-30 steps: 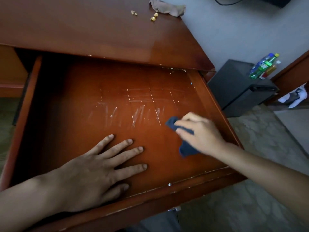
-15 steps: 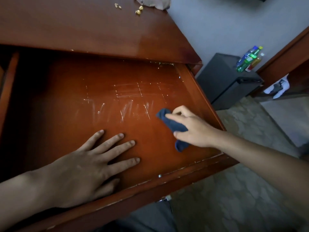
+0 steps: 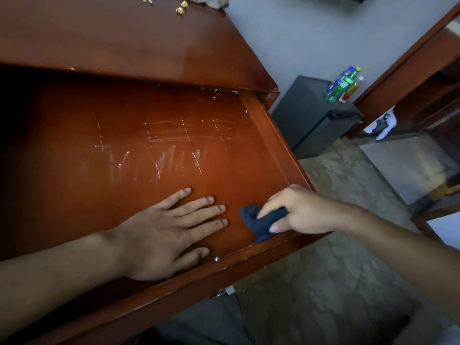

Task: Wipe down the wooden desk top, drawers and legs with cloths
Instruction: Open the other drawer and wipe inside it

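Note:
The wooden desk top (image 3: 119,36) spans the upper left, with its wide drawer (image 3: 273,143) pulled out below it. White scratch marks and streaks cross the drawer floor. My left hand (image 3: 171,232) lies flat on the drawer floor near the front, fingers straight and spread. My right hand (image 3: 296,212) grips a dark blue cloth (image 3: 258,221) and presses it onto the floor in the drawer's front right corner, just right of my left fingertips.
Small yellowish crumbs (image 3: 180,8) and a crumpled brownish cloth (image 3: 214,1) lie at the desk top's far edge. A dark low cabinet (image 3: 308,115) with bottles (image 3: 342,84) on it stands right of the desk. Wooden furniture (image 3: 418,78) rises at the far right over patterned floor.
My right hand has drawn the blue cloth back toward the drawer's front right corner. My left hand stays flat on the drawer floor. The camera has shifted.

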Action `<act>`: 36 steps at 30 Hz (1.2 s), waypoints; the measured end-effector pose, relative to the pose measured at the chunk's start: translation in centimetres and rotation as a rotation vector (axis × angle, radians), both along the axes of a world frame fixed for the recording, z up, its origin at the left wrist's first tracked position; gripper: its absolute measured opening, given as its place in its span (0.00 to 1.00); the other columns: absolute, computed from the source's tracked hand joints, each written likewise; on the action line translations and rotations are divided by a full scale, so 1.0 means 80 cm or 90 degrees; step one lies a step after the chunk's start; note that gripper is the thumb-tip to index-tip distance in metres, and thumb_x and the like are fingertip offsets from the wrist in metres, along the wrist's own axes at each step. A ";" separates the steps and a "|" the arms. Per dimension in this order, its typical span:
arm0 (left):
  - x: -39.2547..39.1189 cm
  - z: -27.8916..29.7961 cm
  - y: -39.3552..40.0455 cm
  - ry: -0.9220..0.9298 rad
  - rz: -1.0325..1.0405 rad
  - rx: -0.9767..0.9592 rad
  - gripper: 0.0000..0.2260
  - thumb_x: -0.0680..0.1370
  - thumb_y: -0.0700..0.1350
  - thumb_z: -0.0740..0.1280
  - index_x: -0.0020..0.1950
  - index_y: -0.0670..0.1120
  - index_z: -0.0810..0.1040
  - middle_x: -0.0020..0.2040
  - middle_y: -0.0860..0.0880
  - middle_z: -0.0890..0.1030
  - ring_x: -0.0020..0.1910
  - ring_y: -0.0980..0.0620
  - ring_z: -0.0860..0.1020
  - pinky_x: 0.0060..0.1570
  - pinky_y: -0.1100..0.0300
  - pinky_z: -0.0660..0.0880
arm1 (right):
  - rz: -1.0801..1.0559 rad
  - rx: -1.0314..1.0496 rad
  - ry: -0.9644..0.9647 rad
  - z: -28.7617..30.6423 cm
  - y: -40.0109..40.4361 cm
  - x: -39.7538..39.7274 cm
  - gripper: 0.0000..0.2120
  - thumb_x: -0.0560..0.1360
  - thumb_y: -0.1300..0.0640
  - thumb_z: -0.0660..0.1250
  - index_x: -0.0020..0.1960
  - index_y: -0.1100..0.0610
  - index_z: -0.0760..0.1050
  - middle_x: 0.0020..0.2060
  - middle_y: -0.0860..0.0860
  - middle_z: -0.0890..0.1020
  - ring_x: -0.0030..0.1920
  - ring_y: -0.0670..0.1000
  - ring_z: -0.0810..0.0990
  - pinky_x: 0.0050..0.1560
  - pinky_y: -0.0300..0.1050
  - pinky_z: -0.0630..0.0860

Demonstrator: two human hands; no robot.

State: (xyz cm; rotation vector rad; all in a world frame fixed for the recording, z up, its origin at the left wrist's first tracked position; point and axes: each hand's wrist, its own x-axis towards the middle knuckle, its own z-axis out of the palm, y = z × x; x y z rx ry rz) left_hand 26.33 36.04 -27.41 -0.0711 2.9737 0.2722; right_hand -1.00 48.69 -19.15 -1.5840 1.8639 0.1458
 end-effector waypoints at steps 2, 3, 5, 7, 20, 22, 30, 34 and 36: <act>0.001 -0.002 0.003 0.029 0.032 -0.002 0.32 0.85 0.66 0.42 0.84 0.54 0.39 0.83 0.54 0.34 0.79 0.57 0.29 0.77 0.51 0.29 | 0.034 -0.007 -0.069 -0.008 -0.013 0.039 0.13 0.73 0.56 0.76 0.56 0.45 0.84 0.44 0.41 0.82 0.46 0.44 0.81 0.48 0.47 0.78; 0.001 -0.004 0.005 0.060 0.047 -0.012 0.33 0.85 0.66 0.45 0.85 0.51 0.47 0.85 0.50 0.44 0.83 0.53 0.38 0.78 0.51 0.35 | 0.046 -0.012 -0.093 -0.012 -0.017 0.056 0.13 0.73 0.55 0.77 0.57 0.44 0.84 0.45 0.42 0.80 0.46 0.45 0.80 0.47 0.48 0.77; 0.003 -0.001 0.008 0.062 0.089 -0.025 0.33 0.84 0.66 0.52 0.80 0.44 0.66 0.81 0.44 0.65 0.82 0.47 0.59 0.77 0.50 0.49 | 0.046 -0.008 -0.103 -0.016 -0.022 0.069 0.14 0.72 0.53 0.77 0.56 0.41 0.83 0.46 0.43 0.78 0.45 0.46 0.78 0.46 0.49 0.75; 0.004 -0.013 0.006 0.086 0.105 -0.040 0.33 0.83 0.66 0.54 0.77 0.42 0.72 0.76 0.43 0.72 0.78 0.46 0.67 0.75 0.49 0.54 | 0.040 0.014 -0.037 -0.008 -0.023 0.052 0.15 0.71 0.54 0.76 0.53 0.39 0.81 0.46 0.42 0.76 0.44 0.45 0.77 0.42 0.48 0.74; 0.002 -0.012 0.013 0.085 0.081 -0.056 0.30 0.85 0.65 0.52 0.82 0.51 0.63 0.82 0.46 0.63 0.81 0.46 0.60 0.74 0.45 0.53 | 0.054 -0.220 0.763 -0.043 -0.097 -0.070 0.09 0.74 0.55 0.73 0.54 0.55 0.81 0.49 0.55 0.74 0.40 0.55 0.80 0.31 0.47 0.67; 0.002 -0.006 0.014 0.066 0.074 -0.027 0.30 0.85 0.66 0.47 0.85 0.55 0.51 0.85 0.49 0.50 0.84 0.49 0.46 0.78 0.46 0.43 | 0.032 -0.242 0.768 -0.049 -0.139 -0.068 0.11 0.75 0.58 0.70 0.57 0.57 0.81 0.53 0.56 0.75 0.46 0.56 0.80 0.35 0.48 0.69; 0.006 -0.012 0.009 0.061 0.079 -0.020 0.30 0.85 0.66 0.47 0.85 0.54 0.53 0.84 0.49 0.52 0.83 0.49 0.49 0.77 0.46 0.44 | -0.111 -0.367 0.407 -0.062 -0.158 -0.052 0.13 0.82 0.51 0.65 0.63 0.52 0.80 0.51 0.49 0.74 0.46 0.54 0.80 0.42 0.44 0.71; 0.000 -0.005 0.010 0.057 0.069 -0.017 0.30 0.85 0.66 0.48 0.85 0.54 0.53 0.85 0.49 0.52 0.83 0.49 0.48 0.77 0.47 0.43 | -0.031 -0.371 0.131 -0.058 -0.092 -0.040 0.16 0.81 0.49 0.68 0.68 0.45 0.78 0.48 0.40 0.70 0.46 0.44 0.77 0.43 0.36 0.72; -0.001 -0.004 0.013 0.118 0.077 0.006 0.30 0.85 0.66 0.43 0.84 0.58 0.41 0.84 0.51 0.38 0.82 0.52 0.35 0.77 0.49 0.33 | -0.007 -0.381 0.202 -0.065 -0.096 -0.047 0.16 0.82 0.49 0.65 0.69 0.45 0.75 0.51 0.42 0.71 0.47 0.48 0.78 0.45 0.42 0.76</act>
